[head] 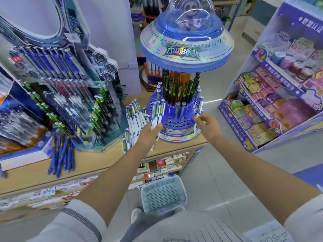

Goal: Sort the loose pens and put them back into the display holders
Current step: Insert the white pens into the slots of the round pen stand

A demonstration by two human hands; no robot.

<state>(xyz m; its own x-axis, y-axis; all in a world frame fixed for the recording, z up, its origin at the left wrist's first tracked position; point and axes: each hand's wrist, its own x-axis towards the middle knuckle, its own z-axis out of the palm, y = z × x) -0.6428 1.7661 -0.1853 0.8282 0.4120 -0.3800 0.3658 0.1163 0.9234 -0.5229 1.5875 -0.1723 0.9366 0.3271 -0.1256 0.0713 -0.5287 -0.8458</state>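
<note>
At the tabletop (104, 165) corner, head view only: the round blue display holder (176, 119) stands near the edge, tiered, with most holes in the lower rings vacant. Black-green pens (174, 89) fill the top ring.

Left grip (148, 135): fingers curled round a bundle of white pens (158, 110), held upright just beside the holder's left flank.

Right grip (208, 123): fingertips pinch a single white pen (199, 109) at the holder's right side, roughly upright. Can't tell whether its tip is in a hole yet.

A heap of white pens (134, 116) lies on the tabletop left of the holder, close against it. Loose blue pens (63, 154) lie further left, well apart. They look like different stock, probably for the wall rack (61, 75).

Step in hand, my read: seating white pens one at a time from the bundle.
- Get the pen vertical over the hole before you lower it. Angled entry likely catches the rim.
- Fill neighbouring holes along one ring, so you don't reach across standing pens.
- The holder is near the edge, so push straight down, not sideways.
- Firm up the left grip before drawing a pen out. Slipped pens go to the floor, and the basket (163, 194) down there may not catch them.
</note>
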